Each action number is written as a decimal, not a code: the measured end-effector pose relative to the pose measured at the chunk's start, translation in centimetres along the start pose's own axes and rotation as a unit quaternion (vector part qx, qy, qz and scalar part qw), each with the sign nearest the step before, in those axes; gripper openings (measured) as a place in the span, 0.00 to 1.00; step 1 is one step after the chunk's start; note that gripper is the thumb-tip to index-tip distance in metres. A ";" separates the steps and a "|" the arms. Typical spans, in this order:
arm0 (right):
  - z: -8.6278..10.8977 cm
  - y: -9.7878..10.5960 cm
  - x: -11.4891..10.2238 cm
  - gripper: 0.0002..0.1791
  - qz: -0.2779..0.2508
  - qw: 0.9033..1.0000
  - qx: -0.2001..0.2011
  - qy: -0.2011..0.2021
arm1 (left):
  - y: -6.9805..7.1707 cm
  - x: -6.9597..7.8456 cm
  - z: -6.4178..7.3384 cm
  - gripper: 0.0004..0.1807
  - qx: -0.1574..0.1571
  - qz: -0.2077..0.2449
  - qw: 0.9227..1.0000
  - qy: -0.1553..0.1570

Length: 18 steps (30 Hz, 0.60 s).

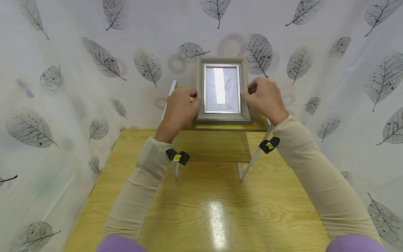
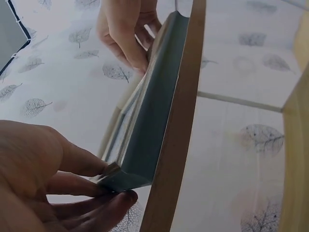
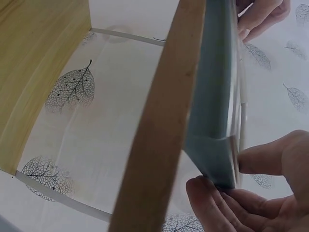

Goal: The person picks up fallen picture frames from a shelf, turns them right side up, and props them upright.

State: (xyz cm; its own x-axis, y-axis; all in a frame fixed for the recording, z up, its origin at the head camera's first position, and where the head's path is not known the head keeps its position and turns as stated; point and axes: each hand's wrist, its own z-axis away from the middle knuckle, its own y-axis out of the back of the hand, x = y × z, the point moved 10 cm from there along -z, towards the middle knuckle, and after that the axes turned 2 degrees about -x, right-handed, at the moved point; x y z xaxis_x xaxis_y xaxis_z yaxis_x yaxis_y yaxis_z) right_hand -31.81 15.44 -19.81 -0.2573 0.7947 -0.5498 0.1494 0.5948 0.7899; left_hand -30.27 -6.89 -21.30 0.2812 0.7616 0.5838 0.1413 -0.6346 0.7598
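Note:
A picture frame (image 1: pixel 223 117) with a pale grey border and silver inner edge stands on the top board (image 1: pixel 261 120) of a small two-tier shelf, its glass catching a bright strip of light. My left hand (image 1: pixel 182 106) pinches its left side between thumb and fingers. On the opposite side my right hand (image 1: pixel 263 98) grips the frame the same way. Seen from the left wrist, the bottom of the picture frame (image 2: pixel 149 111) lies right along the board's front edge (image 2: pixel 181 116). From the right wrist, fingers (image 3: pixel 207 203) curl behind the frame's side.
The shelf's lower board (image 1: pixel 214 147) sits under the top one, between white metal legs (image 1: pixel 252 162). A wooden table (image 1: pixel 195 210) carries the shelf. Leaf-patterned white sheeting (image 1: pixel 78 115) surrounds it at the back and sides.

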 end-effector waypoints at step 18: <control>0.7 1.7 -0.9 0.15 -0.043 0.996 0.072 0.022 | 1.8 -0.2 0.4 0.18 0.063 0.099 0.993 0.012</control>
State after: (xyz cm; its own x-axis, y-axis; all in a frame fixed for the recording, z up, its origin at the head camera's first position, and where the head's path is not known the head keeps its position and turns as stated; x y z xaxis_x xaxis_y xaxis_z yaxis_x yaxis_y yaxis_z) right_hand -30.67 15.86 -18.16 -0.3168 0.7356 -0.5987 0.2587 0.6743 0.6916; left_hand -29.71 -8.22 -20.12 0.2931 0.6224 0.7258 0.2038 -0.7823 0.5886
